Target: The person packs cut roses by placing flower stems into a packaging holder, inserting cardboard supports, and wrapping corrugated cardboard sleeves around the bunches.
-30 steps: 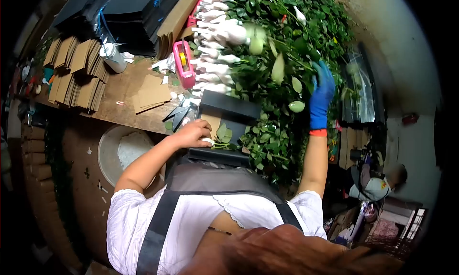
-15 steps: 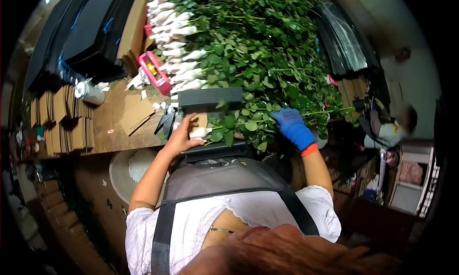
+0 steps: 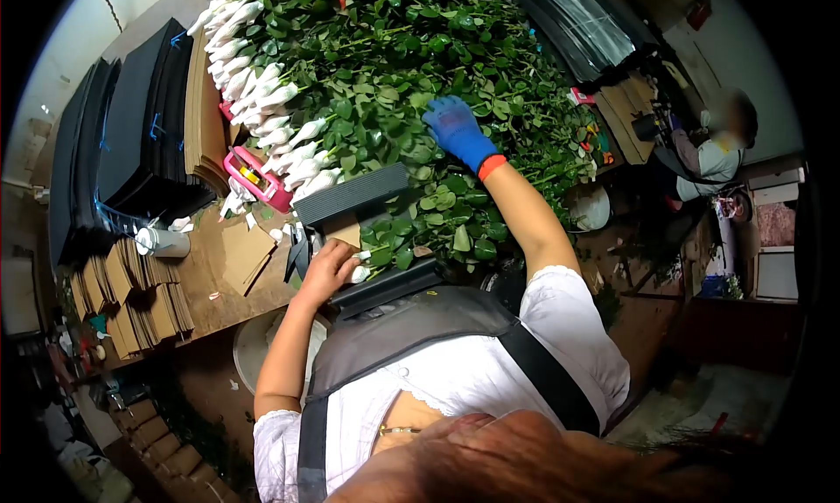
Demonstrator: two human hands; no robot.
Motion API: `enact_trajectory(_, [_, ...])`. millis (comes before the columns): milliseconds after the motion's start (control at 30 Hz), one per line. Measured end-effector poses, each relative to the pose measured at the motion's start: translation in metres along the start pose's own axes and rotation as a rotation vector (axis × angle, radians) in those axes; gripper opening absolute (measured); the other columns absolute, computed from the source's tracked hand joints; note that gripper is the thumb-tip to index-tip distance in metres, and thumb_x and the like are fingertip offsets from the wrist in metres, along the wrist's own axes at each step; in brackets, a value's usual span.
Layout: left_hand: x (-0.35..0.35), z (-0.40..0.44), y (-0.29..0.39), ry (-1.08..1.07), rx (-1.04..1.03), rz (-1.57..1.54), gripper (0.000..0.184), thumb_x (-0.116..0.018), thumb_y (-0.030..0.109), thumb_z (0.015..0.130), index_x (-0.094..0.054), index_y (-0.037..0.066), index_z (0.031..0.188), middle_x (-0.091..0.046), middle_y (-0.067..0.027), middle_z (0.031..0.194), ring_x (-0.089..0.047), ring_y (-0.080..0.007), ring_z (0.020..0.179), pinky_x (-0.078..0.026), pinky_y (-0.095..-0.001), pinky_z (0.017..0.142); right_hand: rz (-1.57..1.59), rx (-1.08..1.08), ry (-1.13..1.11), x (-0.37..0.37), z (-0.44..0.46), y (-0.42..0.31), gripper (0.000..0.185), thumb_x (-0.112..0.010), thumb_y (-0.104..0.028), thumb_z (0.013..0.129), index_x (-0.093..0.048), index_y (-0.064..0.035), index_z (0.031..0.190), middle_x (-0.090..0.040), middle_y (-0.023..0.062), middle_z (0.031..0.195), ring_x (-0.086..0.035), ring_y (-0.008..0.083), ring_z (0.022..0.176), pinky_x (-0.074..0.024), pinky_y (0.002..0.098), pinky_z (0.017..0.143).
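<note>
My bare left hand [image 3: 326, 274] is at the front of the table. Its fingers are curled against a white-wrapped rose head [image 3: 359, 274], partly covering it. The leafy stems [image 3: 420, 232] of this small batch run to the right, between a black ridged block [image 3: 354, 193] and a dark padded edge [image 3: 389, 290]. My right hand [image 3: 459, 134], in a blue glove with an orange cuff, reaches over the large heap of leafy rose stems [image 3: 385, 101]. Its fingers are spread on the leaves, with no stem visibly gripped. White-wrapped heads [image 3: 262, 96] line the heap's left side.
A pink tape dispenser [image 3: 256, 178], black scissors [image 3: 299, 251], a white container [image 3: 163, 242] and cardboard pieces [image 3: 247, 254] lie to the left. Black sheets [image 3: 144, 122] are stacked behind. A bucket [image 3: 588, 207] and another person [image 3: 713, 157] are at the right.
My right hand has moved from the near stems up and left onto the large heap. My left hand's fingers have closed in on the rose head. The view has turned.
</note>
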State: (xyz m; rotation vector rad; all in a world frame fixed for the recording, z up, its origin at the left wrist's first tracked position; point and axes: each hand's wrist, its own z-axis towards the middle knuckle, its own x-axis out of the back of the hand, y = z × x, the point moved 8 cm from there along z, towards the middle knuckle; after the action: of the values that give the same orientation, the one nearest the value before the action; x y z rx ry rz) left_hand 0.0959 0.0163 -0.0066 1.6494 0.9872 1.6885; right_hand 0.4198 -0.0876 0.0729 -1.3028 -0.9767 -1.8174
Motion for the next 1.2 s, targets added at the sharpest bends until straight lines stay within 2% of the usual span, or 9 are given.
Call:
enact_trajectory(33, [0.001, -0.001, 0.001, 0.05, -0.04, 0.027, 0.019, -0.068, 0.016, 0.088, -0.066, 0.003, 0.103, -0.058, -0.0148, 0.095, -0.06, -0.036, 0.089, -0.049, -0.0406, 0.078, -0.007, -0.009, -0.207, -0.024, 0.006, 0.002, 0.022, -0.066, -0.014, 0.078, -0.066, -0.0131, 0.1, -0.063, 0.0077, 0.109, -0.058, 0.03, 0.105, -0.0456, 0.0451, 0.096])
enact_trajectory(167, [0.002, -0.008, 0.008, 0.124, -0.112, 0.038, 0.018, -0.068, 0.013, 0.087, -0.068, 0.004, 0.103, -0.059, -0.0135, 0.095, -0.058, -0.0344, 0.093, -0.047, -0.0412, 0.082, 0.177, -0.043, 0.532, 0.124, -0.009, 0.016, 0.018, -0.067, -0.016, 0.082, -0.067, -0.0123, 0.099, -0.063, 0.0068, 0.117, -0.057, 0.0295, 0.109, -0.0453, 0.0433, 0.096])
enact_trajectory(267, [0.004, -0.007, 0.006, 0.09, -0.017, 0.024, 0.017, -0.069, 0.014, 0.086, -0.069, 0.003, 0.1, -0.061, -0.0122, 0.098, -0.059, -0.0326, 0.096, -0.047, -0.0398, 0.085, 0.084, 0.014, 0.175, 0.104, -0.012, 0.019, 0.019, -0.067, -0.018, 0.085, -0.068, -0.0152, 0.104, -0.064, 0.0062, 0.114, -0.058, 0.0285, 0.107, -0.0463, 0.0448, 0.091])
enact_trajectory(467, [-0.001, -0.006, -0.009, 0.139, -0.042, -0.047, 0.016, -0.071, 0.015, 0.086, -0.07, 0.003, 0.096, -0.067, -0.0115, 0.095, -0.062, -0.0315, 0.094, -0.049, -0.0392, 0.085, 0.14, 0.011, 0.566, 0.186, -0.062, 0.028, 0.025, -0.068, -0.011, 0.083, -0.067, -0.0182, 0.107, -0.064, 0.0046, 0.102, -0.058, 0.028, 0.1, -0.045, 0.0427, 0.094])
enact_trajectory(533, [0.0, -0.004, -0.012, 0.151, -0.041, -0.052, 0.015, -0.071, 0.016, 0.086, -0.07, 0.003, 0.094, -0.068, -0.0113, 0.094, -0.063, -0.0312, 0.092, -0.049, -0.0391, 0.083, 0.368, 0.035, 0.352, 0.156, -0.077, 0.016, 0.023, -0.069, -0.013, 0.084, -0.066, -0.0189, 0.106, -0.065, 0.0046, 0.093, -0.061, 0.0284, 0.093, -0.0487, 0.0422, 0.086])
enact_trajectory(700, [-0.007, -0.006, -0.036, 0.22, 0.101, -0.343, 0.09, -0.083, 0.007, 0.075, -0.031, 0.015, 0.148, -0.063, -0.0108, 0.124, -0.064, -0.0216, 0.098, -0.052, -0.0338, 0.087, 0.387, 0.023, -0.239, 0.064, -0.131, -0.02, 0.017, -0.072, -0.019, 0.081, -0.068, -0.0188, 0.098, -0.067, 0.009, 0.089, -0.064, 0.032, 0.089, -0.0517, 0.0432, 0.077])
enact_trajectory(900, [0.005, -0.002, -0.012, 0.185, 0.064, -0.16, 0.054, -0.08, 0.01, 0.079, -0.058, 0.008, 0.129, -0.057, -0.0091, 0.123, -0.06, -0.023, 0.102, -0.053, -0.0329, 0.086, 0.254, 0.154, -0.558, -0.016, -0.148, -0.044, 0.018, -0.064, -0.029, 0.086, -0.067, -0.0213, 0.102, -0.067, 0.0097, 0.088, -0.065, 0.0308, 0.089, -0.051, 0.0459, 0.076])
enact_trajectory(1033, [0.003, -0.003, -0.01, 0.2, 0.074, -0.125, 0.048, -0.08, 0.012, 0.08, -0.062, 0.005, 0.124, -0.057, -0.0108, 0.122, -0.06, -0.0247, 0.103, -0.052, -0.0341, 0.087, 0.303, -0.137, 0.133, 0.053, -0.062, 0.006, 0.018, -0.061, -0.022, 0.088, -0.067, -0.0179, 0.104, -0.067, 0.007, 0.099, -0.064, 0.0277, 0.095, -0.05, 0.0427, 0.087])
enact_trajectory(1200, [0.001, -0.004, -0.015, 0.214, 0.054, -0.125, 0.052, -0.079, 0.011, 0.08, -0.06, 0.005, 0.128, -0.058, -0.0128, 0.123, -0.06, -0.027, 0.107, -0.051, -0.0342, 0.089, -0.142, -0.02, -0.203, -0.046, -0.001, 0.015, 0.02, -0.062, -0.02, 0.087, -0.068, -0.0143, 0.105, -0.065, 0.0087, 0.109, -0.06, 0.0269, 0.107, -0.0454, 0.0416, 0.097])
